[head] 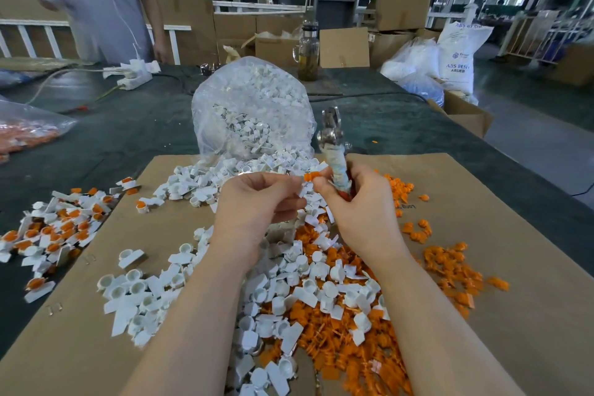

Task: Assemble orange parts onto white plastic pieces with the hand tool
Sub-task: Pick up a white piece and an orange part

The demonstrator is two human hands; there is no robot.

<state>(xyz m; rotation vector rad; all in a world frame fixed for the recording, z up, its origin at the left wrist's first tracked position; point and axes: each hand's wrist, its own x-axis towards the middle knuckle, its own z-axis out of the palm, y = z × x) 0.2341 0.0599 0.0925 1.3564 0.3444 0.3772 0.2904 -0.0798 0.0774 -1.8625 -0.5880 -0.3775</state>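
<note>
Left hand [257,202] pinching orange part [311,176], right hand [360,206] gripping hand tool [336,151], perhaps touching

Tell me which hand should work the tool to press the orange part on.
Right. The right hand already grips the hand tool by its wrapped handle, head up. The left hand is busy pinching a white piece beside the orange part.

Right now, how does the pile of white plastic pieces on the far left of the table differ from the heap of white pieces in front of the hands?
The far-left pile of white plastic pieces mostly has orange parts seated in its cups; the near heap of white pieces has open cups. The far-left pile lies partly on the dark table cover; the near heap lies on the brown cardboard sheet, mixed with loose orange parts. Both hold the same cup-and-tab shape.
</note>
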